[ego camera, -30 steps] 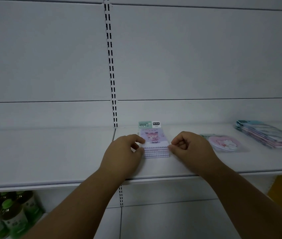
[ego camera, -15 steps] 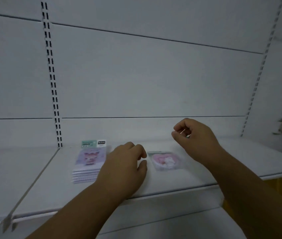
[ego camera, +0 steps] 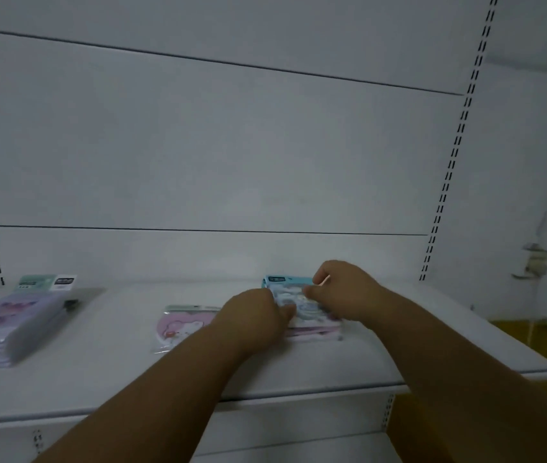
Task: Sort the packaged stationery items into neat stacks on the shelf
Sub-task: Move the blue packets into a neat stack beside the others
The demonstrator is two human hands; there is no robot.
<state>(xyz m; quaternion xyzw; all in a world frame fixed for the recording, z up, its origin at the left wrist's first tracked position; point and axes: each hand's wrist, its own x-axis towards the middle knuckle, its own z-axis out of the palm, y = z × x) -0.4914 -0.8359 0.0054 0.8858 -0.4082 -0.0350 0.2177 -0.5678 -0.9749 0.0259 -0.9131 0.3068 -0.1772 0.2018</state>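
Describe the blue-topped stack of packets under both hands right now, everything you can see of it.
The blue-topped stack lies flat on the white shelf, right of the single pink packet. The top packet looks like glossy plastic, with a light blue header strip at the back and a pale cartoon print below. Pinkish edges of lower packets show at its front. The left hand presses its left side; the right hand pinches its right side. Much is hidden and blurred.

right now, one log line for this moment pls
left hand: on blue-topped stack | right hand: on same stack | purple stack: untouched | pink packet: lying alone
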